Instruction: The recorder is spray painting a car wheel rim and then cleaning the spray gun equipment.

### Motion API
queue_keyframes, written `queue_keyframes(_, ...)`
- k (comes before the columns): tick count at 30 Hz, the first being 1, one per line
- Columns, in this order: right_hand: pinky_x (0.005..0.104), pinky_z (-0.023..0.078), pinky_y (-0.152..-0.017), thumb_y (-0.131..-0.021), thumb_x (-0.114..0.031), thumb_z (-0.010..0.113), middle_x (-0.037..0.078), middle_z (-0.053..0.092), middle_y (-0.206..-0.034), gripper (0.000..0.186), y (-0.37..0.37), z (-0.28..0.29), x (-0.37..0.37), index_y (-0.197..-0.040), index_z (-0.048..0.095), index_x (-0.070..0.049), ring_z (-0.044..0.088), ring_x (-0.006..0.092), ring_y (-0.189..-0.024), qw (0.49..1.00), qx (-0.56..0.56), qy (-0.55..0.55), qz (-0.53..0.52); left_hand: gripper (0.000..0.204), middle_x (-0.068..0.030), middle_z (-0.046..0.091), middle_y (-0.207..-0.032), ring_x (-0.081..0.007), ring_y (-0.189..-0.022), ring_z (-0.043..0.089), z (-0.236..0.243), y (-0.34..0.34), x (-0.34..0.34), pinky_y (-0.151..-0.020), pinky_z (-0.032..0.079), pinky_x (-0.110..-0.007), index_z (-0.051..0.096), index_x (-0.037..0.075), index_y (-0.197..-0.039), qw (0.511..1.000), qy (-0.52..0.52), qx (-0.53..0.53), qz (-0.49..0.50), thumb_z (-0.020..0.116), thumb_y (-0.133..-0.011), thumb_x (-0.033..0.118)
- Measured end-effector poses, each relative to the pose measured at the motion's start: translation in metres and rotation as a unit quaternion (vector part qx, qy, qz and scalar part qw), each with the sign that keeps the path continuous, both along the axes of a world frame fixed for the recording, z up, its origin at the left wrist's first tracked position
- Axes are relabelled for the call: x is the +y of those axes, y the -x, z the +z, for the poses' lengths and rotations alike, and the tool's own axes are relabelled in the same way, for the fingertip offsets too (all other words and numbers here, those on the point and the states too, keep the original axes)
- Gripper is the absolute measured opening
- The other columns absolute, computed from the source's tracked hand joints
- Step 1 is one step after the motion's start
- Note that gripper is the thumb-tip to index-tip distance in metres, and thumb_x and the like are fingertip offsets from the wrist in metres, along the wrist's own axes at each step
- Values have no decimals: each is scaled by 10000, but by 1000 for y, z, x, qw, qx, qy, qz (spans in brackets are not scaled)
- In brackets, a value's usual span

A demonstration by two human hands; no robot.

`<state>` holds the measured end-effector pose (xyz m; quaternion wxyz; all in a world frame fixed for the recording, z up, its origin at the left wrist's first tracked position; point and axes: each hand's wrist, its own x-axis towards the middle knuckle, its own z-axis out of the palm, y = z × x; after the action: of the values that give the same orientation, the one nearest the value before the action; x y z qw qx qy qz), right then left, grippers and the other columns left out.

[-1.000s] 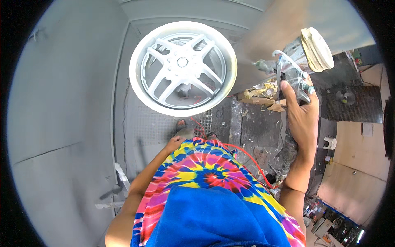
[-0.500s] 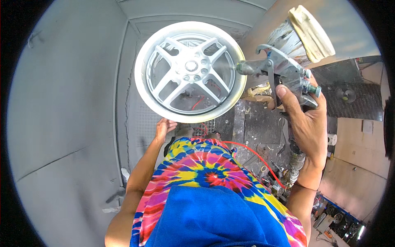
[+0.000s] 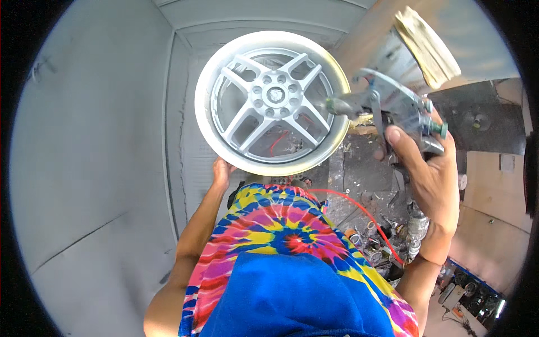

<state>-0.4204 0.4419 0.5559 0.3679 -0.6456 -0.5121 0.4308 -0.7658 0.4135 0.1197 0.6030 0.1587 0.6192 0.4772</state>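
Observation:
A silver-grey alloy wheel [image 3: 242, 128] with paired spokes faces me, its pale rim yellowish along the right and lower edges. My left hand [image 3: 223, 172] is closed at the rim's lower left edge, most of its fingers hidden behind it. My right hand [image 3: 429, 168] grips a paint-smeared spray gun [image 3: 387, 104], thumb on the near side and other fingers largely out of sight. The gun's nozzle points left, close in front of the wheel's right side. A crusted cup [image 3: 424, 50] with a cream-coloured rim sits above the gun, slightly blurred.
Grey booth panels [image 3: 101, 146] rise at my left. A red hose [image 3: 359, 210] curves over the paint-spotted floor [image 3: 365, 163], towards cluttered cans [image 3: 373, 255] by my right forearm. A dark panel with a fan [image 3: 477, 121] stands at far right.
The wheel and spray gun appear slightly farther right and lower in the picture. The hub's bolt holes show more clearly. My left fingers are more hidden behind the rim.

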Motion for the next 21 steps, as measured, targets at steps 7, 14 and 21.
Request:
queue_keyframes(7, 235, 499, -702, -921, -140, 698, 26, 666, -905, 371, 23, -20, 31, -1229, 576, 26, 612, 77, -763, 987, 46, -111, 111, 332, -85, 671, -1033, -197, -944, 667, -16, -2, -7, -830, 570, -396, 584, 42, -1127, 1000, -18, 3, -12, 561, -975, 336)
queue_keyframes(14, 232, 499, -694, -908, -121, 711, 6, 659, -902, 381, 30, -15, 33, -1229, 573, 30, 600, 66, -772, 988, 24, -49, 147, 284, -55, 669, -1014, -172, -922, 663, -18, -14, -11, -857, 553, -377, 589, 73, -1111, 999, -36, -8, -19, 560, -985, 325)
queue_keyframes(21, 214, 496, -692, -930, -142, 686, 17, 670, -893, 258, 29, -24, 50, -1127, 616, 10, 610, 58, -741, 979, -12, -177, 102, 224, -26, 676, -962, -122, -834, 634, -34, -12, -15, -741, 530, -297, 622, 85, -1084, 996, -85, -39, -3, 551, -1002, 281)
